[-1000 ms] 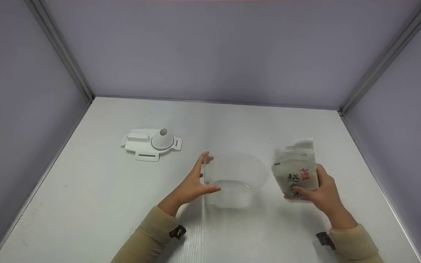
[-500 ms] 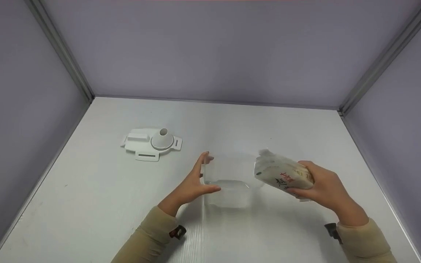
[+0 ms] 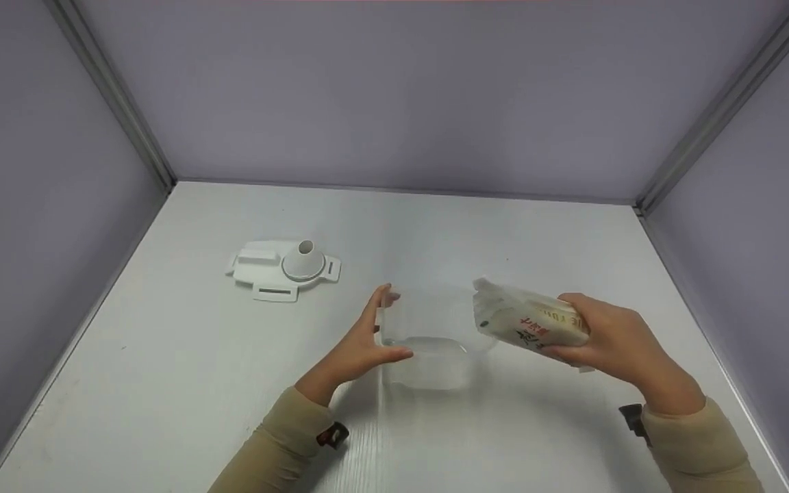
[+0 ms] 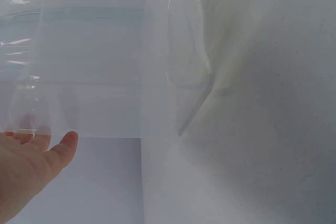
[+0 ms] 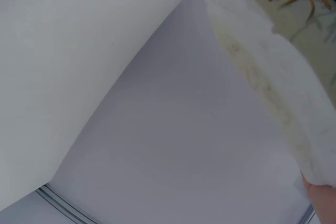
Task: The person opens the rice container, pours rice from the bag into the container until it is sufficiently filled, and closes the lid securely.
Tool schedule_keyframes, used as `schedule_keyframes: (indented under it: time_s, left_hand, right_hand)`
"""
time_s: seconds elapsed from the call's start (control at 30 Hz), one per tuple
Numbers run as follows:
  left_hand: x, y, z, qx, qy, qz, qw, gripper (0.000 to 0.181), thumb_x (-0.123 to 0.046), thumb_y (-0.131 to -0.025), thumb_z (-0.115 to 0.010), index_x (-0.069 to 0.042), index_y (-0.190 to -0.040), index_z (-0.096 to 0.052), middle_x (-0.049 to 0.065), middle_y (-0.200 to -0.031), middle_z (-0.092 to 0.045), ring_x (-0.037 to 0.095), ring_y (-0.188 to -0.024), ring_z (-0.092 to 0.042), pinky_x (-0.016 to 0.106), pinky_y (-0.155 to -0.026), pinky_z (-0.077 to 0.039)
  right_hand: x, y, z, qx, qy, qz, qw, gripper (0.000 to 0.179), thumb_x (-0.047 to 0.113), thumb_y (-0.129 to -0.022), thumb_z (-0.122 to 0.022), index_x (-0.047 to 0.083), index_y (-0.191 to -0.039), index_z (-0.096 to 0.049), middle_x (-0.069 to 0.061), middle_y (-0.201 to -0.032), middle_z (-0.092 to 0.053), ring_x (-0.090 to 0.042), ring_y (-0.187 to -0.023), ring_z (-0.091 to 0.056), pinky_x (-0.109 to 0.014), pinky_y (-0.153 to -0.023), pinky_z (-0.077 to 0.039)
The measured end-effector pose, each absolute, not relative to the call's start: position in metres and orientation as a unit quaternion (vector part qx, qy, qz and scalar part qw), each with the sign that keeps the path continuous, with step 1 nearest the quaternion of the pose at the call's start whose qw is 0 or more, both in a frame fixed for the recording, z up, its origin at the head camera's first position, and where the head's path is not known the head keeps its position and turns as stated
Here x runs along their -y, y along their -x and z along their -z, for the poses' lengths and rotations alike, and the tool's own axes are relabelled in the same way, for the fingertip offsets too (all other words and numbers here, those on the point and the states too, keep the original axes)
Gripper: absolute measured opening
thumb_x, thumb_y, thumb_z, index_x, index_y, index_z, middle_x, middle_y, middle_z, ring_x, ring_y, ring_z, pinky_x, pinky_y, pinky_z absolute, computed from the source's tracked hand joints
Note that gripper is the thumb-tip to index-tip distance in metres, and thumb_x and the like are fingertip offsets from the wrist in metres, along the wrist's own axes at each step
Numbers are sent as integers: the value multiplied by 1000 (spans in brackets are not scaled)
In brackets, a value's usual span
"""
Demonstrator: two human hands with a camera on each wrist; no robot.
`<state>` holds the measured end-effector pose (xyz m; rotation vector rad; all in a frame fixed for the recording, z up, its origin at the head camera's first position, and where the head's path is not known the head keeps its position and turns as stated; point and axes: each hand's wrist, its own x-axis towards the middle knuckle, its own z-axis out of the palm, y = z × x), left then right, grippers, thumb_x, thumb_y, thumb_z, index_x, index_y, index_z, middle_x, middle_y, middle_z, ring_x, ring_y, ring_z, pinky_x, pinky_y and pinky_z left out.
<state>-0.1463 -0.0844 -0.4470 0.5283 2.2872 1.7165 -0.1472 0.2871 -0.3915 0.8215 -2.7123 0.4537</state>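
Note:
In the head view a clear plastic container stands on the white table, mid-front. My left hand holds its left end, thumb along the near side and fingers round the far side. In the left wrist view the fingertips lie against the clear wall. My right hand grips a printed white rice bag, tilted so that its crumpled top points left, over the container's right end. The right wrist view shows a side of the bag, with most of the right hand out of frame.
A white plastic lid-like piece with a cone-shaped spout and slotted tabs lies at the back left of the table. Grey-purple panels wall in the back and both sides.
The rice bag has gone from nearly upright to tilted, its top swinging left to the container, while my right wrist moved slightly right. My left hand and the container have stayed put.

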Motion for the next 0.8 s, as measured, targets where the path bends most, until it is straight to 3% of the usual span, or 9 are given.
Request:
schedule_keyframes:
  time_s: [0.2, 0.43, 0.8]
  left_hand:
    - [86, 158, 477, -776, -180, -593, 115, 109, -35, -74, -79, -20, -151, -2, 9, -155, -4, 35, -136, -19, 55, -103, -27]
    - [85, 147, 449, -778, -184, -589, 119, 108, -33, -76, -78, -10, -150, -3, 17, -153, -8, 35, -137, -18, 54, -104, -26]
    - [85, 146, 449, -784, -186, -581, 115, 109, -35, -75, -78, -10, -150, -2, 17, -154, -7, 34, -137, -18, 53, -104, -27]
  right_hand:
    - [-286, 149, 384, 940, -284, -143, 126, 61, 38, -63, -85, 14, -112, -58, 8, -81, -60, -5, -63, -49, -26, -52, -40]
    - [-285, 149, 380, 942, -287, -131, 115, 61, 40, -64, -84, 13, -112, -58, 8, -81, -60, -6, -62, -47, -26, -50, -39]
    - [-285, 152, 378, 935, -307, -113, 135, 60, 38, -62, -85, 12, -108, -58, 8, -79, -59, -5, -60, -47, -24, -49, -39]
